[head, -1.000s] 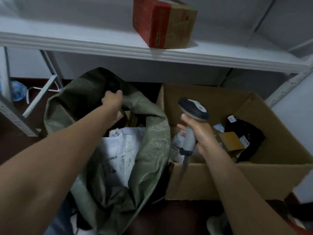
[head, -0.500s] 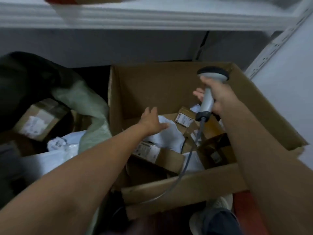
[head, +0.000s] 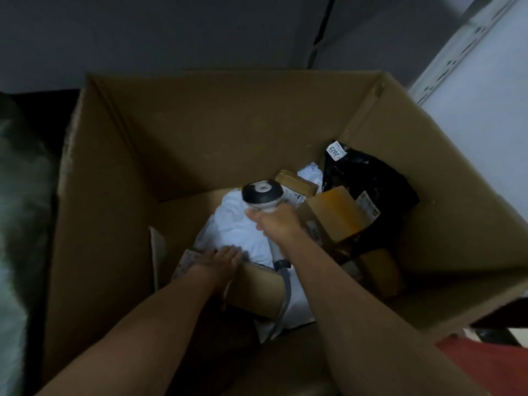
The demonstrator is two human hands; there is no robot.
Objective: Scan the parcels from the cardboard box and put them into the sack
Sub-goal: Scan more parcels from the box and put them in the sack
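The view has swung from the sack (head: pixel 20 195), now a green sliver at left, down into the cardboard box (head: pixel 228 124) - likely the next pick. The left hand (head: pixel 217 262) has landed on a brown parcel (head: pixel 257 290) beside a white parcel (head: pixel 228 224) - grip closed or not, I cannot tell. The right hand (head: pixel 278 224) stays clamped on the scanner (head: pixel 263 194). A grey wall (head: pixel 171 30) stands behind.

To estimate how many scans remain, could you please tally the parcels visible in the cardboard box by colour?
White plastic mailers: 3, if the nearest white patch is a separate one
Black plastic bag: 1
Brown cardboard parcels: 4
Total: 8 visible; others may lie hidden underneath.
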